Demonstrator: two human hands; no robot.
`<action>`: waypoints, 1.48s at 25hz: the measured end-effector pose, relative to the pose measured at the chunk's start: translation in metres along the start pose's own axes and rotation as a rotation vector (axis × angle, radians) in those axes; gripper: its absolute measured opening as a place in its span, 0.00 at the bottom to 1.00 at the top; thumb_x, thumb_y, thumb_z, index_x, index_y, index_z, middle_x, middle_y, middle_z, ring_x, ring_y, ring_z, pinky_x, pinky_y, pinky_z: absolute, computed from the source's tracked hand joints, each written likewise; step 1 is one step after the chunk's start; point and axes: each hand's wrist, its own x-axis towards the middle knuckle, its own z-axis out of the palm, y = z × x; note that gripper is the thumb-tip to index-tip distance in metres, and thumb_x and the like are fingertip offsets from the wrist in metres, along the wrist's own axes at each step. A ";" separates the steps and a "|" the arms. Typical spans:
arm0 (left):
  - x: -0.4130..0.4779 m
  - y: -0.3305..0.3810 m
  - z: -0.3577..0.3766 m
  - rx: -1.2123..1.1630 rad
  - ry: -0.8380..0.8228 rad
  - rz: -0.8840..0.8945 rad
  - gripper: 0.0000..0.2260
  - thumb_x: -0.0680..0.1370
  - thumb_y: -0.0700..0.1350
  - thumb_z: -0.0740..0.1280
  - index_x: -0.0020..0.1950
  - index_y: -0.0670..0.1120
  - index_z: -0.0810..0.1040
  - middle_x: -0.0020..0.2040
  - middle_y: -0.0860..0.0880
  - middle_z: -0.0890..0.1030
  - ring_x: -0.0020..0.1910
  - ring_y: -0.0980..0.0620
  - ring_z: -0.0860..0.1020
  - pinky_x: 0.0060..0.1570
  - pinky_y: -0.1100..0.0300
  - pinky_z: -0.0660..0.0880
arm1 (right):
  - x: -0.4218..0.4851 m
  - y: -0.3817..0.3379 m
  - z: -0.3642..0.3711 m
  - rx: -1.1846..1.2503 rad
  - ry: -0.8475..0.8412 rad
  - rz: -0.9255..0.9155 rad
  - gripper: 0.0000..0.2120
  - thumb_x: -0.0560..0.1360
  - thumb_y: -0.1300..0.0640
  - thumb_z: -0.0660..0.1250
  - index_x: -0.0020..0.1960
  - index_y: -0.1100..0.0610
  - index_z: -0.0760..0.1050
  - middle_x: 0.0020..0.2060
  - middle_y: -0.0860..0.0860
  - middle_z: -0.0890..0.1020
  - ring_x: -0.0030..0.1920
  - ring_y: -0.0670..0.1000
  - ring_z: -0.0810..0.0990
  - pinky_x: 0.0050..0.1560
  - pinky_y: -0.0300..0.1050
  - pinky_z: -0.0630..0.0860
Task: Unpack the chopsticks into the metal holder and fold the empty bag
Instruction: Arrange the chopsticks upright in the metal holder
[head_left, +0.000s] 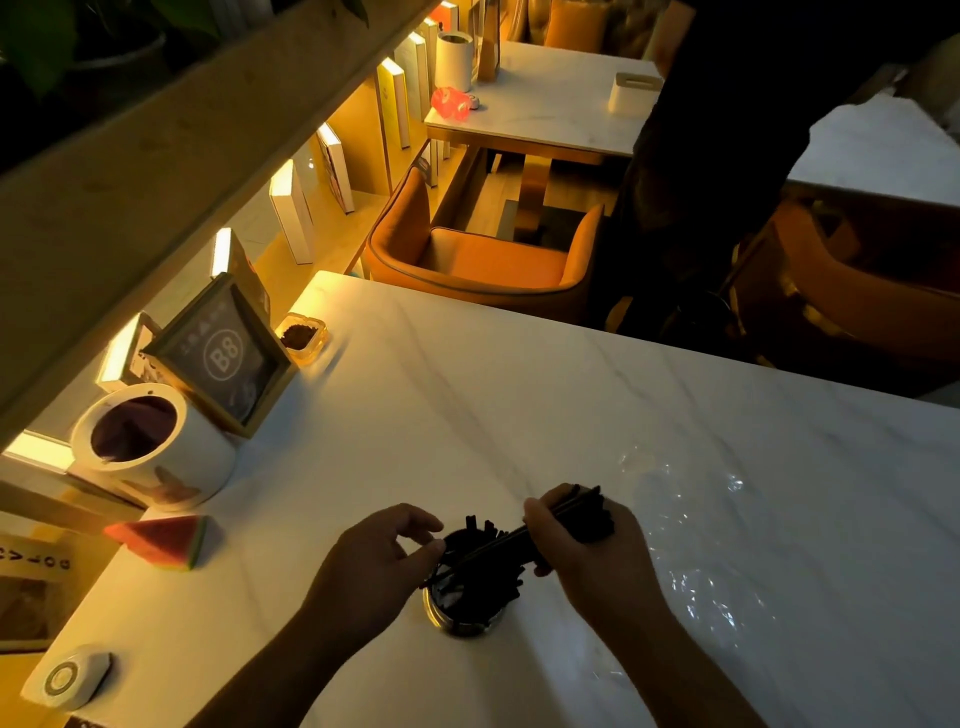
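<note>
A round metal holder (464, 619) stands on the white marble table (467, 405) near its front edge, with several black chopsticks (483, 566) sticking out of its top. My right hand (582, 540) is shut on a bundle of black chopsticks, which slant down to the left over the holder. My left hand (384, 556) is beside the holder's upper left rim, fingertips pinched at the chopstick tips. The clear plastic bag (691, 519) lies flat and crinkled on the table to the right of my right hand.
Along the left edge stand a white round bin (150, 447), a framed B8 sign (223, 353), a small ashtray (304, 338), a watermelon-slice object (161, 543) and a white call button (65, 678). An orange chair (483, 260) and a person in dark clothes (727, 156) are beyond the table.
</note>
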 end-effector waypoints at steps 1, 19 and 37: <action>0.002 -0.001 0.002 0.042 -0.003 0.038 0.05 0.77 0.55 0.71 0.52 0.64 0.80 0.48 0.65 0.82 0.40 0.60 0.81 0.38 0.61 0.76 | 0.000 0.006 0.006 -0.056 -0.016 -0.001 0.11 0.72 0.43 0.72 0.40 0.51 0.83 0.33 0.53 0.86 0.35 0.50 0.85 0.37 0.46 0.84; 0.027 0.016 0.032 0.598 -0.185 0.315 0.30 0.72 0.60 0.71 0.73 0.61 0.65 0.66 0.57 0.70 0.57 0.52 0.77 0.48 0.59 0.76 | -0.011 0.080 0.034 -0.683 -0.103 -0.204 0.14 0.78 0.42 0.63 0.61 0.42 0.65 0.56 0.43 0.70 0.52 0.44 0.73 0.48 0.32 0.71; 0.052 0.021 0.039 0.621 -0.143 0.333 0.11 0.77 0.58 0.67 0.57 0.58 0.81 0.49 0.55 0.80 0.48 0.53 0.79 0.47 0.57 0.77 | 0.017 0.077 0.027 -0.560 -0.163 -0.005 0.12 0.78 0.47 0.67 0.61 0.42 0.79 0.50 0.39 0.81 0.45 0.38 0.81 0.43 0.29 0.75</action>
